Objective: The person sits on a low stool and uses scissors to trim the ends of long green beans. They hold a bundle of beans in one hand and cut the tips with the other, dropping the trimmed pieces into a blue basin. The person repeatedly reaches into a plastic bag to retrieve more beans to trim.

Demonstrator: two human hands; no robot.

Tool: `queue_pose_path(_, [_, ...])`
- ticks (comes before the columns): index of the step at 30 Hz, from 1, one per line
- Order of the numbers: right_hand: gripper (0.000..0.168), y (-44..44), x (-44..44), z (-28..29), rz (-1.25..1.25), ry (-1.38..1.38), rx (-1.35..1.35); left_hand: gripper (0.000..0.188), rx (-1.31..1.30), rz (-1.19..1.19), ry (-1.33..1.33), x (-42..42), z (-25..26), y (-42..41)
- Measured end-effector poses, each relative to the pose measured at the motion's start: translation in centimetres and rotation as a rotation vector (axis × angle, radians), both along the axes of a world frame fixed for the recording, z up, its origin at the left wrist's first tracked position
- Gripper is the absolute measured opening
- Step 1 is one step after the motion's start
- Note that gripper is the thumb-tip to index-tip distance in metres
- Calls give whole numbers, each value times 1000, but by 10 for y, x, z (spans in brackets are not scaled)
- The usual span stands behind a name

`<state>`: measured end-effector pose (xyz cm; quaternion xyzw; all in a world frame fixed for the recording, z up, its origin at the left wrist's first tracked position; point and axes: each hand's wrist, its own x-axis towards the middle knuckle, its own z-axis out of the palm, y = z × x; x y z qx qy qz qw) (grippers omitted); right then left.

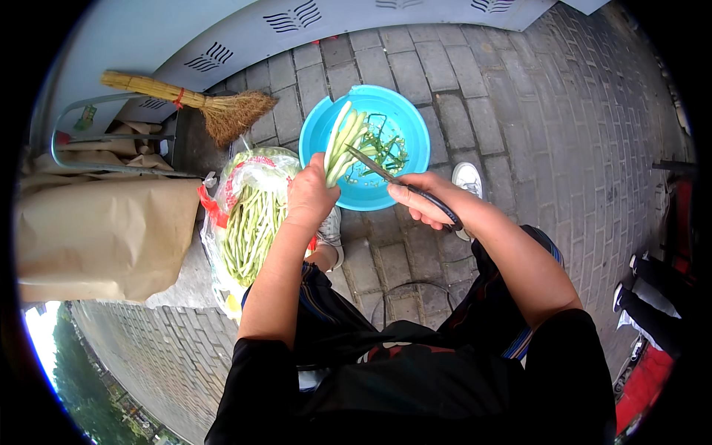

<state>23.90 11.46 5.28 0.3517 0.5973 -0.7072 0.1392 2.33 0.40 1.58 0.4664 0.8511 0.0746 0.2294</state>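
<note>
A bunch of pale green beans point(346, 136) stands upright in my left hand point(313, 192), which grips its lower end at the near-left rim of a turquoise plastic basin point(409, 108). My right hand point(425, 200) holds a pair of scissors point(384, 173) by the dark handles. The scissor blades point up and left, with their tip against or just beside the beans. Cut green bits point(392, 153) lie on the basin floor. The basin has a broken notch in its far rim. Left of my left arm, a clear plastic bag point(225, 183) holds many whole long beans point(253, 233).
A straw broom point(233, 114) rests across a metal dustpan point(192, 136) at left, beside brown paper covering point(105, 233). Grey metal panels point(334, 25) with vents border the far side. My shoes point(467, 178) flank the basin on grey paving point(534, 139). Another person's legs point(653, 306) show at right.
</note>
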Motion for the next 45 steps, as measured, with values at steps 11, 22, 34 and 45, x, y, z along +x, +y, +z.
queue_pose_path(11, [69, -3, 1, -5, -201, 61, -620, 47, 32, -86, 139, 0, 3, -2])
queue_pose_path(22, [61, -19, -7, -6, 11, 56, -49, 54, -2, 22, -325, -2, -8, -2])
queue_pose_path(34, [51, -23, -10, -19, -53, 43, -136, 57, -179, -42, -277, -2, 1, -7])
queue_pose_path(45, [36, -29, -18, -17, -223, 160, 76, 47, 104, 256, -545, -26, -27, -18])
